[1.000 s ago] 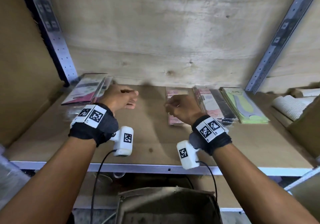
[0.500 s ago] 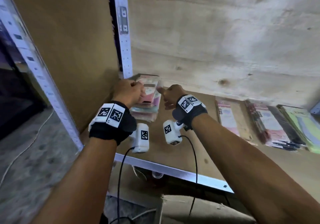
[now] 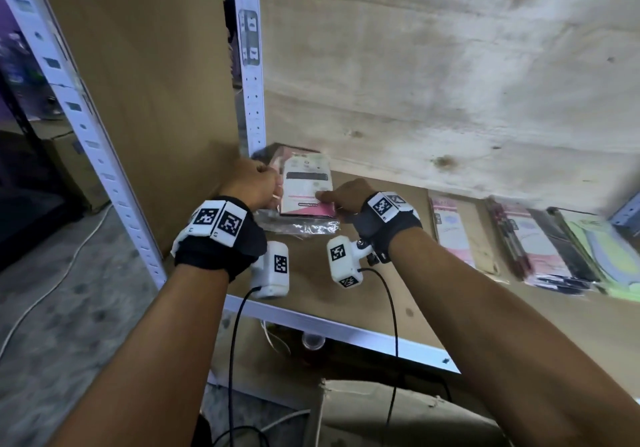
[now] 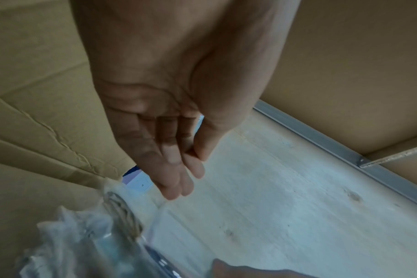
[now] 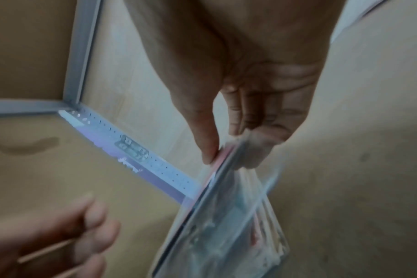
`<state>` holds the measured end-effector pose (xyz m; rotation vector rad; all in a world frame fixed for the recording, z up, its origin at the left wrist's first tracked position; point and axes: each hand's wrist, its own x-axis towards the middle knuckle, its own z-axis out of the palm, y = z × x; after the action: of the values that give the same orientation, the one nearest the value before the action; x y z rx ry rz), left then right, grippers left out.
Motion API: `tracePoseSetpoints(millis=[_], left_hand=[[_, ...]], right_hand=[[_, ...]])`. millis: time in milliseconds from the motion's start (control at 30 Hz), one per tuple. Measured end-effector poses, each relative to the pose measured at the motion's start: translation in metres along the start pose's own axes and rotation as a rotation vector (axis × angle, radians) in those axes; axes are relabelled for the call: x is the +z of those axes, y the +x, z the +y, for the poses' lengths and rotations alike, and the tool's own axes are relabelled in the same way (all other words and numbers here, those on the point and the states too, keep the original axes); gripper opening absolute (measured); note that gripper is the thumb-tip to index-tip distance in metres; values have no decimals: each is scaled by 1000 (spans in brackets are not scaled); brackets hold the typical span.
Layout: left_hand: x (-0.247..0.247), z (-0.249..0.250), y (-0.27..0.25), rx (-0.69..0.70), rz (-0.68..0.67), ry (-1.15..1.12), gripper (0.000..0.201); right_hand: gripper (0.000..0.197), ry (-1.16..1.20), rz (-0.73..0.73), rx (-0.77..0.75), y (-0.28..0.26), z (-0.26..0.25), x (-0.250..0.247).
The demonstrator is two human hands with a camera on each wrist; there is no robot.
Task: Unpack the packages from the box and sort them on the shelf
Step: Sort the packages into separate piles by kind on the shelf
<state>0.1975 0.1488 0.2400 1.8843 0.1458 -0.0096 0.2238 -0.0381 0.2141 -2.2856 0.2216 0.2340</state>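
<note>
Right hand holds a package at the left end of the shelf

The right hand [image 3: 346,194] pinches the near corner of a pink-and-white package [image 3: 306,187] in clear plastic, which lies on the shelf [image 3: 363,294] beside the white upright post [image 3: 250,66]. The left hand [image 3: 254,183] is just beside it, grip relaxed and holding nothing. More packages [image 3: 450,235] lie further right.

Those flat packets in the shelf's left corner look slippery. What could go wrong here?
Two risks, perhaps. The right hand only pinches the near edge of the pink-and-white packet, so its glossy plastic wrap could slip free. The left hand looks open beside the stack, gripping nothing, so the packets could slide sideways or toward the shelf's front edge, above the cardboard box.
</note>
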Motion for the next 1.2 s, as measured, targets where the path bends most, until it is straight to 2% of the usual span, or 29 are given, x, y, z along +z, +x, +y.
tracePoseSetpoints(millis=[67,133,200,267,333,433,500,600,700,800,900,1000,1033,1100,1200], left_hand=[[1,1,-7,70,-35,79,28],[4,3,-14,178,-109,250,30],[12,5,-23,273,-151,450,37],[22,7,-34,384,-169,559,49],[37,11,-46,503,-195,563,49],[59,16,-57,672,-211,536,30],[73,20,-64,717,-200,467,18],[93,23,-73,777,-220,368,20],[113,28,-81,815,-275,211,15],[133,28,-81,739,-397,84,10],[155,23,-80,608,-495,-35,10],[174,16,-80,431,-520,-116,19],[179,13,-79,361,-539,-124,23],[186,9,-78,228,-583,-118,26],[190,8,-72,129,-589,-148,20]], right_hand=[[33,138,-18,-56,-16,10,-11],[18,434,12,-60,-35,21,-20],[24,684,50,-32,-56,31,-31],[30,855,12,-42,-74,39,-43],[18,949,-78,-49,-92,47,-61],[15,994,-134,-11,-116,63,-86],[16,1041,-135,4,-128,76,-103],[28,1054,-98,-4,-144,97,-123],[29,1049,-31,-29,-156,112,-138],[22,960,68,-43,-162,133,-145],[10,739,162,-77,-166,157,-140],[23,561,78,-96,-167,178,-127],[27,566,56,-83,-167,184,-123],[21,650,28,-70,-167,193,-116],[18,800,-31,-86,-167,203,-113]])
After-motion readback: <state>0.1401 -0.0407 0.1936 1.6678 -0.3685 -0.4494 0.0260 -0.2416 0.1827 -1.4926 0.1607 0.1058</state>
